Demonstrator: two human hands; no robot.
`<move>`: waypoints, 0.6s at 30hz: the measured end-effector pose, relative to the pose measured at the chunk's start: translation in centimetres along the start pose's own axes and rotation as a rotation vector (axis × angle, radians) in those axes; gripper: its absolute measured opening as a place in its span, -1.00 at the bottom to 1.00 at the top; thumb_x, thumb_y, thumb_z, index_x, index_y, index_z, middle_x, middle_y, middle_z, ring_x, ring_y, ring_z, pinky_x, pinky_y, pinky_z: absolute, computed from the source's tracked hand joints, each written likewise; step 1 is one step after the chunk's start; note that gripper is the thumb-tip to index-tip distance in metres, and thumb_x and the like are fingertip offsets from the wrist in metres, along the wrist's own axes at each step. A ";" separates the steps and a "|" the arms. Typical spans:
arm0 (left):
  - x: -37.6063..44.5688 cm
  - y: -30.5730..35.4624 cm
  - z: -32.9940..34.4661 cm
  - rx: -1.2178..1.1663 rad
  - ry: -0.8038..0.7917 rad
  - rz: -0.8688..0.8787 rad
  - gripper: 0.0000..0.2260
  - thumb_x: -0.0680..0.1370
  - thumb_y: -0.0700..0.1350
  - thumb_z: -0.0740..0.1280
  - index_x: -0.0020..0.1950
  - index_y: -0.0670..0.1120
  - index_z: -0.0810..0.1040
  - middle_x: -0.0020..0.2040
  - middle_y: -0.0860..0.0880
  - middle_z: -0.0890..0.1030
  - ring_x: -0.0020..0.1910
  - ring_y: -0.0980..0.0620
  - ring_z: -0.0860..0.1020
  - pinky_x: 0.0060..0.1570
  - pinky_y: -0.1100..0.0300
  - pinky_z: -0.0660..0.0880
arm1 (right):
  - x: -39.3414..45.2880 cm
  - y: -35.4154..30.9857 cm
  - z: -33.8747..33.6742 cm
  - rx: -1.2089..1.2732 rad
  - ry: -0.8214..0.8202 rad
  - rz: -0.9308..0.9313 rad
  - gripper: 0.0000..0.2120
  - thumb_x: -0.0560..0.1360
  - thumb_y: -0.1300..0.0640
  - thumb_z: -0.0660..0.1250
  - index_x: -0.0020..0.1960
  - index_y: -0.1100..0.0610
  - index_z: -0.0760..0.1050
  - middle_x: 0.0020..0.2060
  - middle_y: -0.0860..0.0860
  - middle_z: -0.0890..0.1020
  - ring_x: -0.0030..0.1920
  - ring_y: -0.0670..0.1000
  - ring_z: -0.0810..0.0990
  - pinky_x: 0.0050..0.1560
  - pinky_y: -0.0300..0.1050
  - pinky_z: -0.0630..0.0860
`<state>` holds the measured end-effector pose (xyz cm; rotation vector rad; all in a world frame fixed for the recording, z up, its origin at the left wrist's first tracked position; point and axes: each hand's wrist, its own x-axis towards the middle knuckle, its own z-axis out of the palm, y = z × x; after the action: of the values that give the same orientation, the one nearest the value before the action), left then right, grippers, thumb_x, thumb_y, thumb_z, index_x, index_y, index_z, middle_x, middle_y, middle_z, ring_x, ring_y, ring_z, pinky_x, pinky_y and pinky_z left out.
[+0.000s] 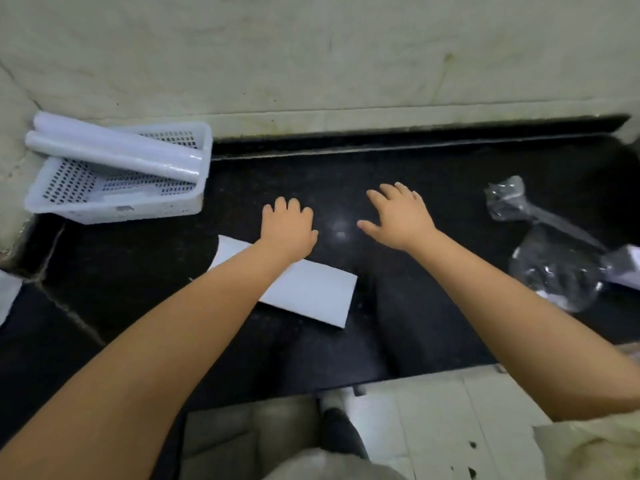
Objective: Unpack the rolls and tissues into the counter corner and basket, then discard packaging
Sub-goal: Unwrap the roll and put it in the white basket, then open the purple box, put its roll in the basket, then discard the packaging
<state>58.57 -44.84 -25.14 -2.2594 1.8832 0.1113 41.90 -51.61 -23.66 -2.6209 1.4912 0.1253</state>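
Both hands empty over counter (pixel 433 174); rolls (pixel 114 148) across basket (pixel 114 209).

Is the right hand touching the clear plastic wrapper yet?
Apart. The head view shows the right hand spread open over bare black counter, with a wide strip of counter between its fingers and the crumpled clear wrapper at the right.

The person is showing two bare forearms with no sleeves, watch or rings, and is wearing a dark shoe (pixel 341 434) below.
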 end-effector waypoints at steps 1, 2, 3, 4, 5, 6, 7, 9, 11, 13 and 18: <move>-0.1 2.4 -0.8 0.005 0.011 0.067 -0.60 0.59 0.06 0.13 0.34 -0.15 0.34 0.38 -0.19 0.35 0.39 -0.20 0.25 0.32 -0.07 0.27 | -1.8 2.0 -0.6 0.002 0.008 0.050 -0.40 0.52 -0.14 0.14 0.46 0.11 0.13 0.49 0.14 0.18 0.50 0.20 0.06 0.47 0.17 0.08; -0.3 4.7 -1.5 0.014 0.019 0.130 -0.59 0.59 0.06 0.12 0.34 -0.15 0.34 0.37 -0.18 0.36 0.38 -0.19 0.26 0.31 -0.07 0.28 | -3.5 4.0 -1.1 0.009 0.016 0.100 -0.41 0.53 -0.13 0.14 0.46 0.12 0.14 0.48 0.15 0.18 0.49 0.20 0.07 0.47 0.17 0.09; -0.4 7.1 -2.4 0.020 0.029 0.187 -0.59 0.59 0.07 0.12 0.34 -0.15 0.34 0.37 -0.18 0.36 0.38 -0.19 0.26 0.31 -0.06 0.28 | -5.2 6.0 -1.7 0.017 0.029 0.150 -0.41 0.53 -0.12 0.15 0.46 0.13 0.14 0.48 0.16 0.19 0.49 0.21 0.09 0.46 0.16 0.10; -0.4 9.5 -3.3 0.020 0.044 0.242 -0.59 0.59 0.07 0.12 0.34 -0.15 0.34 0.36 -0.18 0.36 0.38 -0.19 0.27 0.31 -0.06 0.28 | -7.0 8.1 -2.3 0.029 0.045 0.199 -0.42 0.53 -0.11 0.15 0.45 0.15 0.15 0.47 0.17 0.21 0.48 0.21 0.11 0.46 0.15 0.12; -0.4 12.0 -4.3 0.018 0.064 0.295 -0.59 0.59 0.06 0.13 0.34 -0.16 0.34 0.36 -0.19 0.37 0.37 -0.19 0.28 0.31 -0.05 0.29 | -8.7 10.1 -2.8 0.046 0.064 0.244 -0.42 0.53 -0.10 0.16 0.44 0.16 0.17 0.45 0.18 0.24 0.46 0.21 0.15 0.45 0.13 0.16; -0.5 14.5 -5.2 0.017 0.083 0.347 -0.60 0.59 0.06 0.13 0.32 -0.16 0.35 0.34 -0.19 0.38 0.36 -0.18 0.29 0.30 -0.03 0.30 | -10.4 12.1 -3.2 0.070 0.085 0.287 -0.43 0.53 -0.09 0.18 0.43 0.18 0.19 0.42 0.19 0.29 0.44 0.21 0.20 0.43 0.10 0.20; -0.6 17.1 -6.0 0.017 0.100 0.394 -0.61 0.59 0.05 0.14 0.31 -0.17 0.36 0.33 -0.19 0.39 0.34 -0.18 0.31 0.29 -0.02 0.31 | -12.2 14.1 -3.6 0.097 0.106 0.332 -0.44 0.52 -0.07 0.20 0.41 0.20 0.22 0.38 0.20 0.34 0.40 0.20 0.26 0.39 0.07 0.25; -0.9 22.3 -7.4 0.014 0.119 0.468 -0.62 0.58 0.03 0.16 0.31 -0.17 0.37 0.32 -0.19 0.40 0.33 -0.17 0.32 0.27 -0.01 0.32 | -15.7 18.2 -4.0 0.148 0.135 0.422 -0.48 0.50 -0.04 0.23 0.35 0.24 0.29 0.29 0.22 0.43 0.32 0.21 0.35 0.32 0.05 0.33; -1.3 27.7 -8.4 0.008 0.119 0.522 -0.62 0.58 0.02 0.17 0.31 -0.16 0.37 0.33 -0.18 0.39 0.34 -0.17 0.31 0.27 -0.01 0.32 | -19.1 22.5 -4.3 0.175 0.144 0.510 -0.54 0.49 -0.02 0.24 0.26 0.27 0.36 0.20 0.24 0.49 0.25 0.22 0.41 0.25 0.04 0.37; -1.6 32.9 -8.9 0.008 0.107 0.558 -0.61 0.57 0.01 0.17 0.32 -0.16 0.36 0.35 -0.18 0.39 0.36 -0.16 0.29 0.29 -0.01 0.31 | -22.0 26.6 -4.3 0.187 0.143 0.582 -0.58 0.49 -0.01 0.24 0.20 0.28 0.40 0.17 0.24 0.51 0.22 0.23 0.43 0.19 0.03 0.38; -1.9 45.1 -9.0 -0.027 0.035 0.568 -0.62 0.56 -0.01 0.18 0.33 -0.15 0.34 0.33 -0.17 0.39 0.36 -0.16 0.29 0.29 -0.02 0.31 | -27.4 37.9 -3.6 0.194 0.104 0.636 -0.66 0.49 0.01 0.21 0.12 0.25 0.45 0.09 0.22 0.55 0.14 0.21 0.49 0.09 0.02 0.46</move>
<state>13.45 -52.46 -20.62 -1.6815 2.4965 0.1780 -4.62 -47.99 -18.94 -1.9492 2.1931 -0.0971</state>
